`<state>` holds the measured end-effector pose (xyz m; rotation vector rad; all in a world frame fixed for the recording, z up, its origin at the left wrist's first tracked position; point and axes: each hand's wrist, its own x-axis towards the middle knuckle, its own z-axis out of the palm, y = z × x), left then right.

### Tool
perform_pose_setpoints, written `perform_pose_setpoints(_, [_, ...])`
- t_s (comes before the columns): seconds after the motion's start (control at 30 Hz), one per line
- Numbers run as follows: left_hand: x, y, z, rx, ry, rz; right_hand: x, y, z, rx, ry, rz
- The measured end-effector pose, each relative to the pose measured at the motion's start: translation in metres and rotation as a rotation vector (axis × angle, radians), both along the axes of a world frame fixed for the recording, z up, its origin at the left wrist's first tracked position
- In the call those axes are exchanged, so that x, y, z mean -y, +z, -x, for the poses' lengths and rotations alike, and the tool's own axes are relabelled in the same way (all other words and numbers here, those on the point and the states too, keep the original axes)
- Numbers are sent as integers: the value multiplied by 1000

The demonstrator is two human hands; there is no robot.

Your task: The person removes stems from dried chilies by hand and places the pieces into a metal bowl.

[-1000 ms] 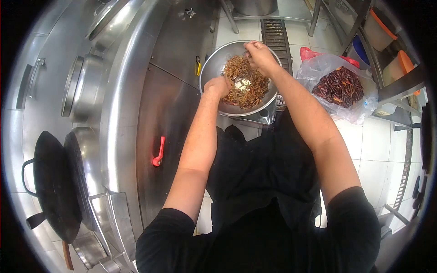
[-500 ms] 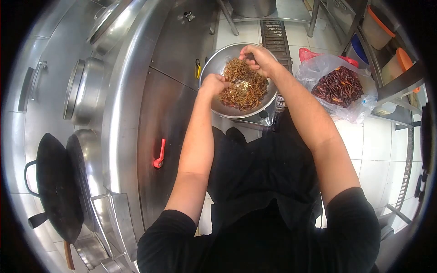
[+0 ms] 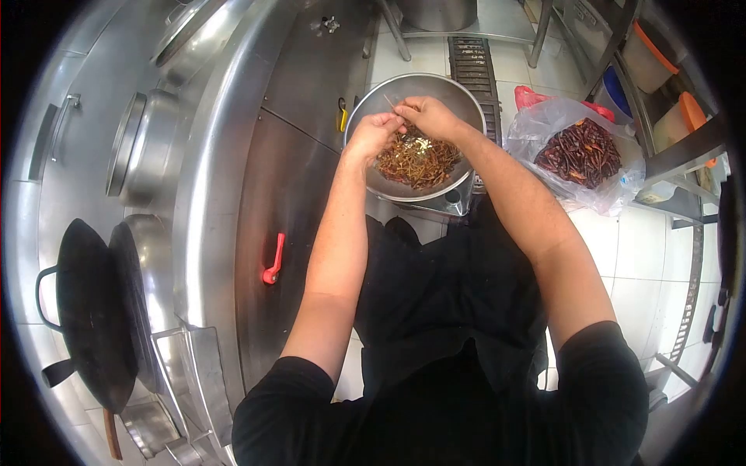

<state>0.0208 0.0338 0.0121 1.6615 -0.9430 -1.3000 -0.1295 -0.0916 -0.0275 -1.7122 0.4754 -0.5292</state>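
A round metal bowl (image 3: pixel 466 101) holds a heap of thin, brown-green dried stalks (image 3: pixel 420 167), with darker red bits and pale seeds among them. Over the bowl's far half, my left hand (image 3: pixel 377 133) and my right hand (image 3: pixel 427 116) meet at the fingertips, both closed in a pinch. A thin sliver sticks up beside the fingers; whatever they pinch is too small to name. To the right, an open clear plastic bag (image 3: pixel 536 128) is full of dark red dried chilies (image 3: pixel 579 153).
Under the bowl is a metal stand (image 3: pixel 454 203). A steel counter front with a red lever (image 3: pixel 273 260) runs along my left. Black wok (image 3: pixel 97 318) and steel pots (image 3: pixel 151 147) are farther left. A rack with orange-rimmed tubs (image 3: pixel 653 54) stands right; a drain grate (image 3: pixel 472 66) lies beyond.
My hands were apart over the stalks, the right one at the bowl's far side. Now they have come together at the fingertips, and more pale seeds show in the heap.
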Motion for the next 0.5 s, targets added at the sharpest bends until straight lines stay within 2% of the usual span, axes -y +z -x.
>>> perform_pose_setpoints(0.13, [-2,9,17,-102,85,-3,-4,11,9,-135,-34,238])
perform_pose_setpoints(0.27, [1,5,7,-10,241,24,-9,17,15,-130,-61,577])
perform_pose_setpoints(0.37, [0,6,6,126,235,30,-10,17,14,-139,-24,698])
perform_pose_setpoints(0.47, [4,-3,2,76,255,40,-9,11,12,-92,-31,745])
perform_pose_setpoints(0.5, [5,-6,-2,-54,265,80,-11,17,12,-98,-46,728])
